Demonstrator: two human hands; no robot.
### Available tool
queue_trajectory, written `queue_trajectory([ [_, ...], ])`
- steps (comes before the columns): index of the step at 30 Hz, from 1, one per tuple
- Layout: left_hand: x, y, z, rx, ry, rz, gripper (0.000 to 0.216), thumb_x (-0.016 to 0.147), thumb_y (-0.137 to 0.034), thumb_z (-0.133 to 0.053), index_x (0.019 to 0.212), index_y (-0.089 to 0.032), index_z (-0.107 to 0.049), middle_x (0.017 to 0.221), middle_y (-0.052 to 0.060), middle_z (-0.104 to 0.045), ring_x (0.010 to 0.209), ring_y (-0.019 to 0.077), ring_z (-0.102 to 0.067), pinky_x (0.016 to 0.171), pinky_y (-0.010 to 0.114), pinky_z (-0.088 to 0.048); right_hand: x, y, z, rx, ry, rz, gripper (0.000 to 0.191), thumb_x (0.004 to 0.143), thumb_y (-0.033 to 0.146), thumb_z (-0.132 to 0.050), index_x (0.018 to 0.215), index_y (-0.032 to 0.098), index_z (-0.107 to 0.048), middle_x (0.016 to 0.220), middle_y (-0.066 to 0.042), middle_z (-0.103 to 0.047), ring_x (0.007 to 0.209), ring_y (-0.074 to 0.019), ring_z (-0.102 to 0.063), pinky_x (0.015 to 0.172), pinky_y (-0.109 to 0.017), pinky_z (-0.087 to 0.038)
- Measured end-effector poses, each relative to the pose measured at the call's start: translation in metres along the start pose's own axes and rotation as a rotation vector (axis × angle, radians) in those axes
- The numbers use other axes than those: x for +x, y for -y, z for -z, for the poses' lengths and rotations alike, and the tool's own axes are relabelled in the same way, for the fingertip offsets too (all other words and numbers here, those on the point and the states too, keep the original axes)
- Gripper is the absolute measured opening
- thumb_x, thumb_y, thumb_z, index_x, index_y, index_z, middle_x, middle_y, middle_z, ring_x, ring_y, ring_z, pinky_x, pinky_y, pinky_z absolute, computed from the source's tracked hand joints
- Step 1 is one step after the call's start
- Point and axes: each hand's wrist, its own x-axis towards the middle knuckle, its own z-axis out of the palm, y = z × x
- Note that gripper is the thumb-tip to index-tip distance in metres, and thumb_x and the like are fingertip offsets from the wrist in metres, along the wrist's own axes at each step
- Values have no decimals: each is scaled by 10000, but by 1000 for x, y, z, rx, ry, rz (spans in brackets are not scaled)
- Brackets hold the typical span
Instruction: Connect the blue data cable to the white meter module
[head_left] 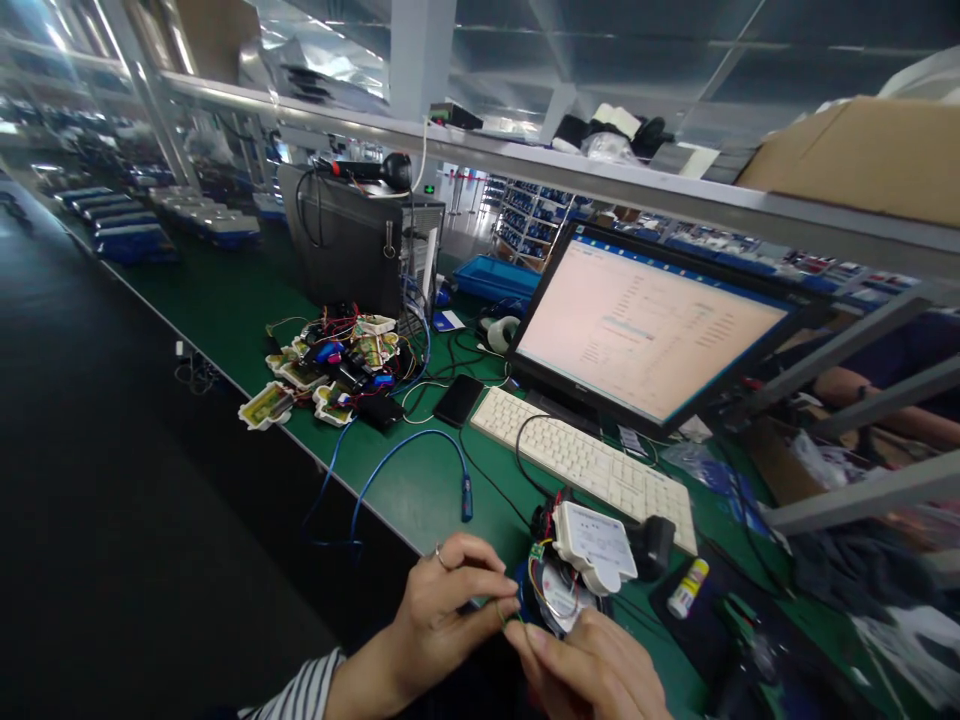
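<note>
My left hand [442,615] is closed in a pinch, its thumb and forefinger together on a thin green wire [501,612]. Right beside it, my right hand [596,668] also pinches the wire, and the fingertips of both hands nearly meet. Just beyond them lies a white plastic-cased module [598,545] with a printed label, with coloured wires and a small green circuit board [536,552] at its side. Under the module, a round device with a white label [562,598] is partly hidden by my right hand.
A white keyboard [585,450] and a monitor [652,320] stand behind the module. To the left are a black phone [458,400], a blue cable [466,490] and a heap of wired circuit boards [345,360]. A glue stick [688,588] lies at right. Overhead runs a shelf [510,150].
</note>
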Motion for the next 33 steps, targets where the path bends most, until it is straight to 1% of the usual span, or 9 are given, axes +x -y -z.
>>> queue_trajectory([
  [3, -3, -6, -10, -9, 34, 13, 70, 838, -156, -665, 905, -138, -678, 837, 58, -643, 786, 100, -634, 705, 156, -522, -4, -7, 17, -33, 36, -72, 97, 827, 148, -678, 856, 179, -592, 496, 50, -536, 417, -65, -468, 444, -193, -404],
  [5, -5, -11, -18, -13, 24, 42, 73, 840, -153, -662, 910, -147, -682, 836, 48, -641, 797, 96, -631, 725, 155, -519, -10, -11, 28, -77, 64, -120, 36, 884, 213, -622, 872, 188, -598, 579, 28, -619, 495, -73, -572, 521, -176, -464],
  [7, -8, -16, -26, -26, -2, 80, 77, 836, -139, -663, 907, -162, -684, 840, 33, -637, 808, 88, -628, 750, 151, -513, -19, -15, 38, -68, 107, -189, 50, 908, 240, -589, 906, 196, -613, 677, 21, -680, 579, -78, -636, 589, -161, -492],
  [10, -13, -23, -39, -100, -31, 188, 68, 837, -140, -662, 879, -186, -688, 843, 14, -630, 816, 81, -622, 760, 148, -506, -33, -18, 49, 44, 181, -334, 56, 897, 227, -594, 872, 192, -628, 663, 32, -667, 521, -70, -603, 516, -150, -457],
  [13, -17, -31, -51, -238, -37, 321, 35, 847, -199, -666, 828, -191, -694, 822, 14, -627, 797, 87, -618, 732, 160, -503, -44, -18, 58, 90, 225, -464, 159, 896, 244, -580, 765, 175, -638, 580, 29, -592, 414, -62, -481, 408, -174, -371],
  [17, -19, -40, -63, -362, -18, 355, 112, 844, -274, -680, 785, -182, -704, 787, 29, -636, 748, 95, -618, 685, 172, -502, -50, -18, 66, 155, 233, -510, 213, 889, 234, -569, 695, 174, -631, 533, 38, -526, 429, -62, -452, 434, -169, -379],
  [24, -19, -43, -71, -328, -17, 298, 127, 828, -304, -696, 780, -190, -727, 740, 41, -638, 703, 108, -618, 651, 191, -509, -55, -19, 74, 185, 80, -492, 53, 825, 187, -664, 774, 177, -653, 542, 57, -546, 392, -43, -443, 376, -153, -350],
  [29, -19, -39, -68, -302, -6, 303, 182, 831, -349, -691, 761, -183, -721, 727, 44, -648, 695, 98, -626, 654, 164, -512, -53, -16, 66, 297, -48, -508, 82, 843, 143, -616, 772, 180, -596, 523, 64, -421, 443, -59, -395, 411, -167, -332],
  [33, -19, -33, -58, -282, -58, 366, 129, 824, -281, -698, 754, -173, -715, 714, 40, -660, 678, 97, -629, 625, 152, -510, -46, -14, 55, 355, -88, -507, 127, 821, 63, -595, 758, 172, -572, 535, 62, -387, 454, -58, -378, 422, -172, -315],
])
